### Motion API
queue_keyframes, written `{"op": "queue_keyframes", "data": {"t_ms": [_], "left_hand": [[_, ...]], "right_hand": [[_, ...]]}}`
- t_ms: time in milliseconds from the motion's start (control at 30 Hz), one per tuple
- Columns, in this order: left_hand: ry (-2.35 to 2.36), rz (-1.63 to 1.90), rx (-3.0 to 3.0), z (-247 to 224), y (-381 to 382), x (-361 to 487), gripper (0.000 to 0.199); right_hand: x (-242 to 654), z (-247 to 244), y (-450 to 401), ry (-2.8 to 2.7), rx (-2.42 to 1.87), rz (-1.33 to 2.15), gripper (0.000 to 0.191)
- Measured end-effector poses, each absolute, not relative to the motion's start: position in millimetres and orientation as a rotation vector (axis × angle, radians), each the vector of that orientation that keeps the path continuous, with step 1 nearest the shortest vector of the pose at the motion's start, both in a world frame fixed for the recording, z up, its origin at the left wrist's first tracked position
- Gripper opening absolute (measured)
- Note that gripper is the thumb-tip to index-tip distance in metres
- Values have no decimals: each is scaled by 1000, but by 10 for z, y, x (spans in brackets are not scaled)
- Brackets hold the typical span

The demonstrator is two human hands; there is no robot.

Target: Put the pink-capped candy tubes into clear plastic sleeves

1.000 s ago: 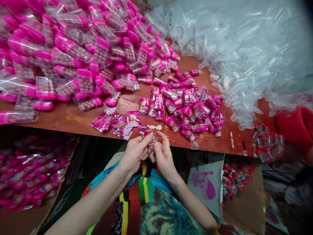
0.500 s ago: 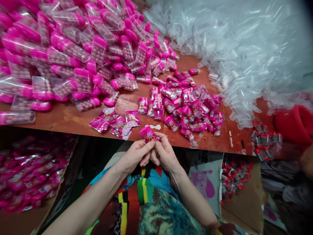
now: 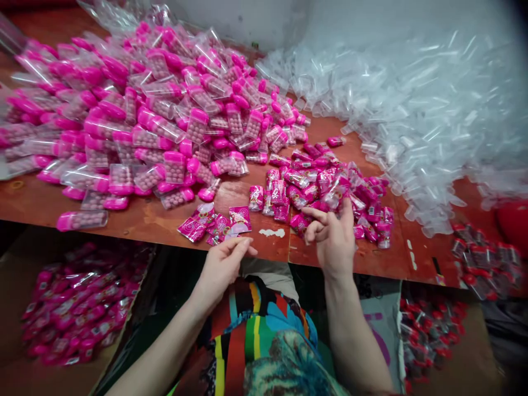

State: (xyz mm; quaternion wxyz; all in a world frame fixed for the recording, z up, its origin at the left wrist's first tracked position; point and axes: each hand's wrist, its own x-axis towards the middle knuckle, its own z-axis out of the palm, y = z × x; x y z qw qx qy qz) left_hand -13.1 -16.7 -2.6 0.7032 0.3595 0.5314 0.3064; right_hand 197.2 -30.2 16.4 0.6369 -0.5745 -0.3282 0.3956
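My left hand (image 3: 231, 258) is at the table's front edge, just below a few flat pink printed packets (image 3: 240, 219). Its thumb and fingers are closed together, and nothing shows between them. Over the near side of a heap of small pink-wrapped containers (image 3: 284, 193) is my right hand (image 3: 336, 242), its fingers spread apart. A shiny pink-and-clear piece (image 3: 336, 190) lies by its fingertips, blurred; I see no grip on it.
Pink-capped clear tubes of pink balls (image 3: 171, 165) are heaped at the left. Clear plastic pieces (image 3: 412, 121) cover the back right. Red-capped containers (image 3: 487, 256) lie at the right edge. Boxes below hold pink packs (image 3: 82, 308) and red-capped containers (image 3: 429, 330).
My hands, together on a pink packet before, have parted. The right one has moved forward and right over the wrapped containers. The packet no longer shows between them. The view has shifted.
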Motion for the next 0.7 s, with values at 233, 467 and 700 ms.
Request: {"op": "queue_keyframes", "data": {"t_ms": [233,467,700], "left_hand": [[1245,891,631,-131,-40,-147,44],[1227,896,607,-210,-8,-176,37],[1198,894,705,-147,-60,-156,44]], "right_hand": [[1197,-174,36,-1916,-1887,640,42],[1093,-408,61,-2149,-2068,295,39],[1184,-484,-72,-2002,-1914,266,35]]}}
